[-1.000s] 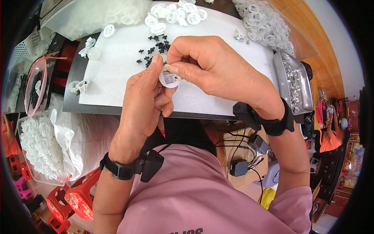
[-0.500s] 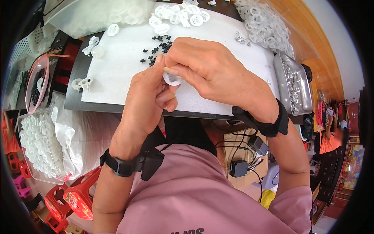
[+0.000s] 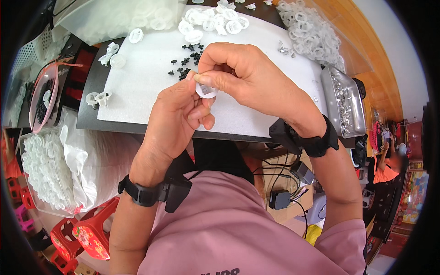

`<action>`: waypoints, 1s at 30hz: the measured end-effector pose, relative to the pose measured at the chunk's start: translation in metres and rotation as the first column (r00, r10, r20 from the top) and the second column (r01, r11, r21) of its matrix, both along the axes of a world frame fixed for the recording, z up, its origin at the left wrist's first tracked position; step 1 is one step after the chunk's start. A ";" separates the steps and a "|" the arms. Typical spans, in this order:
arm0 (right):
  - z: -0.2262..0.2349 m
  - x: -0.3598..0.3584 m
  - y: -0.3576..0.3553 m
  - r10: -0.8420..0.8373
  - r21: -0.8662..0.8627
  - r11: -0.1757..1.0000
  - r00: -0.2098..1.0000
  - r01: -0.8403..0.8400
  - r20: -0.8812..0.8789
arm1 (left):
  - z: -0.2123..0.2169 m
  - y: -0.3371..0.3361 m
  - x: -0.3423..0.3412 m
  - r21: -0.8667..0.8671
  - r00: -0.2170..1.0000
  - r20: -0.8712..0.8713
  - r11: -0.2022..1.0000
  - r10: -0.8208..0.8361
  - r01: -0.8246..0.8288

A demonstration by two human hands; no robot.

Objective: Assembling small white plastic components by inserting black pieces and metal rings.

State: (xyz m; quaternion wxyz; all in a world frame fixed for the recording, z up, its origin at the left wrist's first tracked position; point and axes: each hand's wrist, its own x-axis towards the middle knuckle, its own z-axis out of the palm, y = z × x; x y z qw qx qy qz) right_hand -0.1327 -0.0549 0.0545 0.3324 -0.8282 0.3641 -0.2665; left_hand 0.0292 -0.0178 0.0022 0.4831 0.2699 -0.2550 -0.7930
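Observation:
Between my two hands is a small round white plastic part [image 3: 206, 90], tilted so its ring-like face shows. My left hand [image 3: 179, 103] grips its left side between thumb and fingers. From the right, my right hand [image 3: 247, 75] pinches its upper edge with thumb and forefinger; anything small inside that pinch is hidden. Just beyond my fingertips, several small black cross-shaped pieces [image 3: 185, 61] lie on the white foam sheet [image 3: 133, 94]. Further back is a heap of similar round white parts [image 3: 215, 19].
A metal tray of small shiny pieces [image 3: 346, 107] stands at the right edge. Clear ring-shaped parts [image 3: 308, 34] are piled at the back right. A translucent bin [image 3: 110, 23] is at the back left. Several loose white parts [image 3: 98, 97] lie on the left.
Both hands have shifted slightly right and down with the white part. The right thumb and forefinger have moved a little across its upper edge. The view has shifted slightly.

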 end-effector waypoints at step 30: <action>-0.004 -0.016 -0.002 -0.031 0.296 0.955 0.999 0.020 0.034 | 0.001 -0.001 0.000 -0.031 0.991 0.101 0.996 -0.084 0.087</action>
